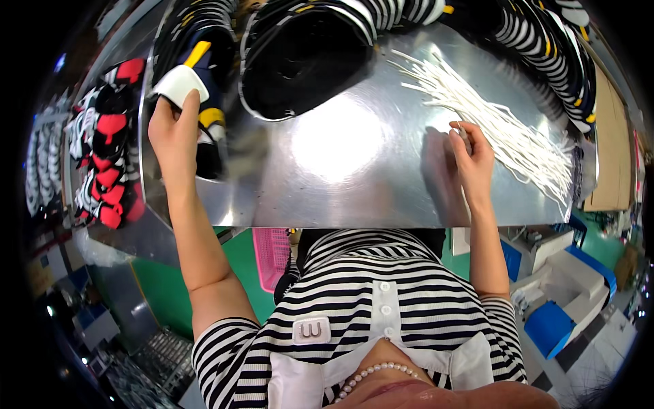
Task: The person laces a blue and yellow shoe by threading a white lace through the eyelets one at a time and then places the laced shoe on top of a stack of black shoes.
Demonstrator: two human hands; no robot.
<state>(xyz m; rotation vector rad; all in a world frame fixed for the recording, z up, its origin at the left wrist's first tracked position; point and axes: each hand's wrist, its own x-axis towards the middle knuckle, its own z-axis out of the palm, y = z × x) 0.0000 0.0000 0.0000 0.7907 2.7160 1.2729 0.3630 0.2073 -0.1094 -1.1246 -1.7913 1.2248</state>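
Left hand [174, 136] gripping a white piece [181, 84] at the left end of the metal table [327, 191]; right hand [477, 163] over its right half, fingers curled, grip unclear. White cords [501, 129], table right; stacked black-and-white pieces [306, 68], table far side. Pink basket [270, 259], below table's near edge, contents indistinct; green floor [163, 283], beneath table.

Strong white glare on metal tabletop [327, 194], dark, bending edges.
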